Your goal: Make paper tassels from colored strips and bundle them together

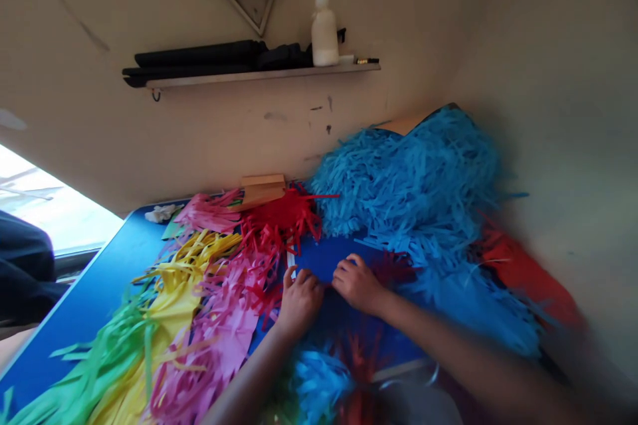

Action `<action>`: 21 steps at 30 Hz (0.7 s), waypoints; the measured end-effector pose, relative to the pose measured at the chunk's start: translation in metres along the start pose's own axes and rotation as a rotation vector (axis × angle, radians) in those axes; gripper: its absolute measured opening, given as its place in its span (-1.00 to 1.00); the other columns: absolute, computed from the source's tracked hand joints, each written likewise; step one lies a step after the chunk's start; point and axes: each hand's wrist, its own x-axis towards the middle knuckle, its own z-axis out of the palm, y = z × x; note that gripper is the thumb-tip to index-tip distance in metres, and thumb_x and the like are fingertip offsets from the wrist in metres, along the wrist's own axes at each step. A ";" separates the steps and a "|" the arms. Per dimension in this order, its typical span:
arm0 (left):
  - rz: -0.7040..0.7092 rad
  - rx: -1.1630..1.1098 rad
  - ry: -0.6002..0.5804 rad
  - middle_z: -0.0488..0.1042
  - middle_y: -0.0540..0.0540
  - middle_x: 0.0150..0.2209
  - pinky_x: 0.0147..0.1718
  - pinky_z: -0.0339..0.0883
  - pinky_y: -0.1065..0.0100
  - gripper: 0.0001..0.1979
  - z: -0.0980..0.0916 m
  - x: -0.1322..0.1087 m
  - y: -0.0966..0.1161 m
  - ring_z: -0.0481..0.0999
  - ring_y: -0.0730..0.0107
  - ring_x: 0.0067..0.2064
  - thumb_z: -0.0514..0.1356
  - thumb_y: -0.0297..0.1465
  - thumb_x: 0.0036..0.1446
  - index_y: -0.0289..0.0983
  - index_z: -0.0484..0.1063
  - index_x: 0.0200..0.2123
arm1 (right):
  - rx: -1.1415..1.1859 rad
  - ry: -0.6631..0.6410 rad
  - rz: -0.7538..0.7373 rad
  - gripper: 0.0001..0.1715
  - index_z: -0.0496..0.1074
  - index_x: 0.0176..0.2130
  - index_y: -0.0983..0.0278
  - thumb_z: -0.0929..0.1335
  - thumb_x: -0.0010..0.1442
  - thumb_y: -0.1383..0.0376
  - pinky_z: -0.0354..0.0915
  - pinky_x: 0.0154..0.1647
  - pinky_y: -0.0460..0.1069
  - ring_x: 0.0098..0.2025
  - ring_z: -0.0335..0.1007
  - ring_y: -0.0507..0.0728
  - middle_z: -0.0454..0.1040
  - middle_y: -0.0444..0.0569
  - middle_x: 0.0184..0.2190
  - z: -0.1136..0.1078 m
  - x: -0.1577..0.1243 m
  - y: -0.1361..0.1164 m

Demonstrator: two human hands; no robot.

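Observation:
My left hand (302,295) is over the blue table (312,255), its fingers curled downward beside a narrow white strip (292,257). Close by on the right, my right hand (359,282) has its fingers bent in, almost meeting the left. What either hand pinches is hidden or too small to make out. Pink fringed paper (229,325) and red fringed paper (279,219) lie to the left of my hands. A dark red fringe (396,269) lies just right of my right hand. Nearest my body is a blue and red fringed bunch (321,378), blurred.
A big heap of blue fringed paper (409,179) fills the back right, beside a red piece (533,272). Yellow fringe (174,305) and green fringe (104,352) cover the left. A wall shelf (259,75) holds a white nozzle bottle (325,33). Brown cardboard (262,190) rests near the wall.

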 end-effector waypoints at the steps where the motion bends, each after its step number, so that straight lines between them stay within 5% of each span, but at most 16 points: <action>1: -0.008 -0.010 -0.008 0.56 -0.01 -0.36 0.19 -0.06 -0.03 -0.79 0.000 -0.003 -0.001 0.44 0.22 -0.13 0.13 -0.46 0.26 -0.10 0.54 -0.33 | 0.000 -0.006 0.015 -0.76 0.50 -0.22 0.26 0.25 0.37 0.40 -0.04 0.11 0.17 -0.05 0.28 0.18 0.53 0.02 -0.23 0.002 -0.003 0.001; 7: -0.124 -0.115 -0.066 0.61 0.02 -0.29 0.04 0.10 0.04 -0.83 -0.003 -0.016 -0.012 0.48 0.22 -0.13 0.19 -0.38 0.25 -0.03 0.59 -0.28 | 0.073 -0.053 0.141 -0.84 0.50 -0.23 0.25 0.33 0.34 0.28 0.00 0.01 0.12 -0.05 0.29 0.17 0.51 -0.01 -0.16 -0.002 -0.017 0.022; 13: -0.279 -0.151 -0.099 0.58 -0.07 -0.28 -0.17 0.21 0.19 -0.80 -0.002 -0.008 -0.017 0.49 0.22 -0.18 0.18 -0.26 0.24 -0.16 0.59 -0.34 | 0.134 -0.120 0.254 -0.83 0.50 -0.33 0.26 0.34 0.29 0.31 0.05 -0.13 0.03 -0.13 0.32 0.12 0.49 -0.05 -0.21 -0.010 -0.002 0.026; 21: -0.179 -0.079 -0.133 0.55 -0.10 -0.27 0.00 0.10 0.01 -0.86 -0.010 0.004 -0.008 0.43 0.11 -0.11 0.19 -0.37 0.21 -0.10 0.57 -0.25 | 0.114 -0.141 0.296 -0.92 0.50 -0.35 0.27 0.38 0.19 0.32 0.04 -0.15 0.06 -0.18 0.35 0.17 0.51 0.00 -0.26 -0.008 0.009 0.027</action>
